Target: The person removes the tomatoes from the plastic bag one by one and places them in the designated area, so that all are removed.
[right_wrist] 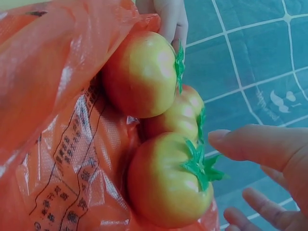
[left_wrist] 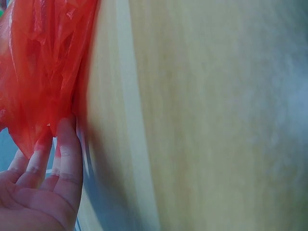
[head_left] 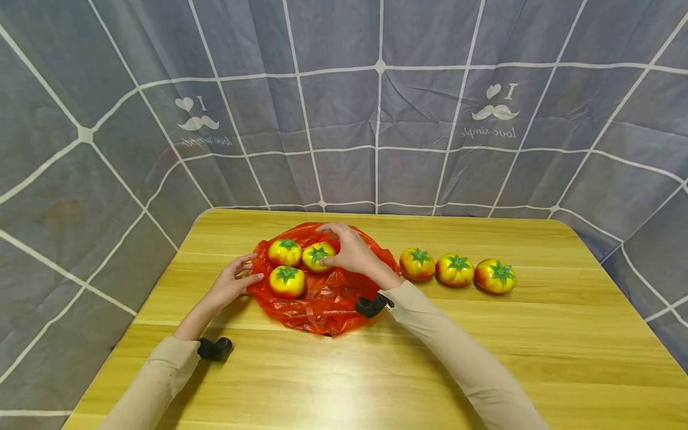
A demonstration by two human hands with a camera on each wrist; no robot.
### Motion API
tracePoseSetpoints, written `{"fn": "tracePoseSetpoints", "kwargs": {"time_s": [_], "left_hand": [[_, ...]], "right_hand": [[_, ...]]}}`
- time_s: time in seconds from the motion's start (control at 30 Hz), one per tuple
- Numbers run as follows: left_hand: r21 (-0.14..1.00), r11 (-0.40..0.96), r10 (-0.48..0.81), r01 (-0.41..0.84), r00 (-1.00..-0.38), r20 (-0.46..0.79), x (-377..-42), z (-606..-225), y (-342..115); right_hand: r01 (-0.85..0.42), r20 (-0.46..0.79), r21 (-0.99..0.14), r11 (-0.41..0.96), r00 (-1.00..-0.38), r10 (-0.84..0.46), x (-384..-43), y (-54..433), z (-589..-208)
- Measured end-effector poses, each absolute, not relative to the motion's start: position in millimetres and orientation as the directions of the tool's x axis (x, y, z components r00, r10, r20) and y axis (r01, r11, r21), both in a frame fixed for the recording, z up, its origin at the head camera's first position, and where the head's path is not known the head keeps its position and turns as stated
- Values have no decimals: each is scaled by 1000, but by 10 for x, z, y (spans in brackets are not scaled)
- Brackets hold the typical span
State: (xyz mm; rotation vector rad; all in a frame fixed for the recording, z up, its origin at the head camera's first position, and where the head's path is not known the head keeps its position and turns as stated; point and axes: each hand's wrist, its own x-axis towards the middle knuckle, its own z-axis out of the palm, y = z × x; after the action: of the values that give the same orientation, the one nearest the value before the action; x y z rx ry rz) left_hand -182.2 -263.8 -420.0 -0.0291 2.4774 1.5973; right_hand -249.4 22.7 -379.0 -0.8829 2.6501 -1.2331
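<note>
A red plastic bag (head_left: 328,298) lies spread on the table with three yellow-red tomatoes on it, their green leafy tops facing up. My right hand (head_left: 352,251) is over the rightmost of them, a tomato (head_left: 318,257). In the right wrist view, the spread fingers and thumb of the right hand (right_wrist: 284,168) stand just off that tomato (right_wrist: 168,183). At the bag's left edge is my left hand (head_left: 228,286), beside the other two tomatoes (head_left: 287,282). The left wrist view shows the fairly straight fingers of the left hand (left_wrist: 43,187) touching the bag's rim (left_wrist: 53,96).
To the right of the bag, three more tomatoes (head_left: 454,270) sit in a row on the wooden table (head_left: 430,358). A grey curtain (head_left: 344,119) with white lines hangs behind the table and on both sides.
</note>
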Motion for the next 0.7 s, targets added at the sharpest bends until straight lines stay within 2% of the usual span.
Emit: {"fn": "tracePoseSetpoints", "kwargs": {"time_s": [0.2,0.7], "left_hand": [[902,414,86,-123,-981,-173,-1822,-4196,-2639],[899,422,91,-121,-980,-175,-1825,-4197,-2641]], "right_hand": [[-434,95,-726,533,-831,-548,-2539,193,-3810],[-406,74,-734,545,-845,-529,-2630,195,-3974]]}}
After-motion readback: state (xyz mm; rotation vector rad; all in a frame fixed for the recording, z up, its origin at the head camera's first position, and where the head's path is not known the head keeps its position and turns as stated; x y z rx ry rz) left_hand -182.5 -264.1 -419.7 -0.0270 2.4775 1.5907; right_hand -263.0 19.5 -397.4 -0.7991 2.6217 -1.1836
